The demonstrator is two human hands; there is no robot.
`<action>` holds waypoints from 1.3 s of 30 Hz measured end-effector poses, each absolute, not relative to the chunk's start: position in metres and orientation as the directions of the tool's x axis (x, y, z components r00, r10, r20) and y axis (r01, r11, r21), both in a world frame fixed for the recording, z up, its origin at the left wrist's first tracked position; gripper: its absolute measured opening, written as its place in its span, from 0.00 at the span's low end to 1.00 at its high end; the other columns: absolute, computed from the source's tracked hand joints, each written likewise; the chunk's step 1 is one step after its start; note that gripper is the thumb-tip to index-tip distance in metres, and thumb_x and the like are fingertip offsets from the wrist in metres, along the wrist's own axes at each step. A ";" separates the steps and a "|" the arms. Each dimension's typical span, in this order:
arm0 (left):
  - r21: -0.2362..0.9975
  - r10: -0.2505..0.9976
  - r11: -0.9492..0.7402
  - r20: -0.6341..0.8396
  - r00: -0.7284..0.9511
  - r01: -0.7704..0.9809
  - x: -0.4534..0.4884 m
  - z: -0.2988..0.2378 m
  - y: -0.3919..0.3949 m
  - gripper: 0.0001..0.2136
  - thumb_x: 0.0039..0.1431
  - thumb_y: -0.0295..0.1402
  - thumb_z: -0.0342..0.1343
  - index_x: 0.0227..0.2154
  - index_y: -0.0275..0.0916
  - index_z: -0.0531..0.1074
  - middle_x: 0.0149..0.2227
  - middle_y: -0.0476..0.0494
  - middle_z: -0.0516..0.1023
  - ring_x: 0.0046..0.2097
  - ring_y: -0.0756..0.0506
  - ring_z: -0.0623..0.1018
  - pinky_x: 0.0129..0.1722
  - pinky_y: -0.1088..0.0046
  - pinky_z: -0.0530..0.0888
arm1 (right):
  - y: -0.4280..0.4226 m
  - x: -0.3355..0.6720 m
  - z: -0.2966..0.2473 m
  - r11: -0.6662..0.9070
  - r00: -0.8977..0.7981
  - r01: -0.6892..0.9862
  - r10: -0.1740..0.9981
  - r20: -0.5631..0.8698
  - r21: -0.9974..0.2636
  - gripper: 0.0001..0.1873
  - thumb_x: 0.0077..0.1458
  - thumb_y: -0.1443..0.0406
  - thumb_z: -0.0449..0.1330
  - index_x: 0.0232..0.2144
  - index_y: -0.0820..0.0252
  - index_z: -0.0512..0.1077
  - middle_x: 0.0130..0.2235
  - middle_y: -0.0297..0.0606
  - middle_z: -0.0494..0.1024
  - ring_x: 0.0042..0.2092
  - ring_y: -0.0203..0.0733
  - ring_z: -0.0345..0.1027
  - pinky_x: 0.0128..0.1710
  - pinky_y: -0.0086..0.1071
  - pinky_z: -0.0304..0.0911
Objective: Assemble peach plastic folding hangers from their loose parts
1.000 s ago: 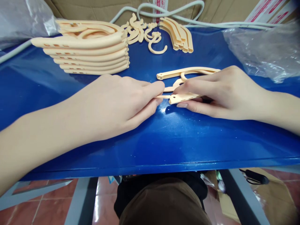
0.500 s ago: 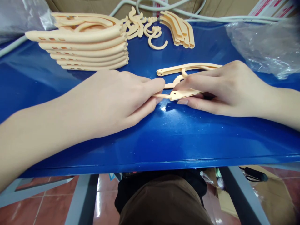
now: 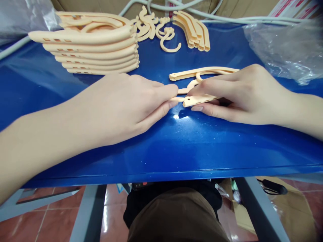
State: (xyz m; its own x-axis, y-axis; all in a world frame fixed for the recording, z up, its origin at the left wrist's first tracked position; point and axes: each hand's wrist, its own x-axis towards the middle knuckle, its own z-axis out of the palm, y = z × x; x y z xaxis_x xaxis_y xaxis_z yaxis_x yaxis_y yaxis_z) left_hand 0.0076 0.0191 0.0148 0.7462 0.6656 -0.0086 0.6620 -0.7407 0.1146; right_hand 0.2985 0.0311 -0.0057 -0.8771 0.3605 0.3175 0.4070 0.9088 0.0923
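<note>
My left hand (image 3: 131, 101) is closed in a pinch on a thin cream plastic piece (image 3: 180, 99), most of it hidden by my fingers. The exposed tip meets the holed end of a cream plastic hanger arm (image 3: 198, 100), which my right hand (image 3: 242, 94) grips between thumb and fingers. Whether the tip is inside that end, I cannot tell. Just behind lie a second hanger arm (image 3: 184, 74) and a curved cream piece (image 3: 193, 84), both partly covered by my right hand.
A stack of cream hanger parts (image 3: 101, 50) stands back left on the blue table (image 3: 161, 151). Loose hooks (image 3: 171, 49) and short curved arms (image 3: 199, 33) lie at the back. Clear plastic bags (image 3: 282, 50) and white cables (image 3: 234, 20) border the rear.
The thin piece has tilted slightly and less of it shows between my left fingers and the hanger arm's end. My right hand has stayed nearly still.
</note>
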 end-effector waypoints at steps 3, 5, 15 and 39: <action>0.133 0.659 -0.746 0.001 0.752 0.653 0.007 0.014 0.020 0.29 0.75 0.51 0.28 0.41 0.45 0.75 0.39 0.46 0.76 0.45 0.36 0.85 0.55 0.48 0.81 | 0.031 0.300 -0.005 0.908 -0.872 0.412 0.370 0.320 0.073 0.20 0.87 0.54 0.46 0.57 0.56 0.74 0.39 0.33 0.82 0.35 0.36 0.75 0.32 0.32 0.60; 0.140 0.664 -0.740 -0.001 0.747 0.658 0.008 0.014 0.020 0.30 0.75 0.52 0.27 0.42 0.44 0.75 0.40 0.46 0.76 0.47 0.36 0.86 0.56 0.47 0.81 | 0.030 0.300 -0.004 0.908 -0.871 0.413 0.373 0.320 0.065 0.21 0.87 0.53 0.45 0.58 0.55 0.74 0.40 0.32 0.82 0.35 0.36 0.76 0.31 0.32 0.59; 0.178 0.705 -0.694 -0.028 0.709 0.697 0.009 0.015 0.019 0.30 0.71 0.56 0.30 0.38 0.43 0.72 0.35 0.45 0.72 0.51 0.28 0.86 0.64 0.37 0.75 | 0.028 0.297 0.002 0.893 -0.859 0.449 0.431 0.276 0.003 0.22 0.86 0.53 0.47 0.57 0.55 0.77 0.42 0.37 0.84 0.39 0.42 0.79 0.35 0.37 0.62; -0.001 0.694 -0.720 -0.034 0.719 0.694 0.009 0.016 0.020 0.34 0.68 0.54 0.21 0.39 0.42 0.72 0.33 0.47 0.69 0.43 0.37 0.85 0.53 0.47 0.79 | 0.027 0.297 0.003 0.891 -0.857 0.452 0.425 0.293 0.029 0.24 0.86 0.51 0.47 0.57 0.58 0.77 0.43 0.37 0.86 0.38 0.38 0.76 0.37 0.36 0.63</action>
State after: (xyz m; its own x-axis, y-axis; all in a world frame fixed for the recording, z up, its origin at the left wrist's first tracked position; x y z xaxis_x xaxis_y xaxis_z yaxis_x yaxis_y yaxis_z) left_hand 0.0095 0.0198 0.0161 0.7191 0.6941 -0.0338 0.6944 -0.7195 -0.0013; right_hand 0.2970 0.0265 0.0031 -0.8565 0.4251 0.2927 0.4523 0.8914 0.0289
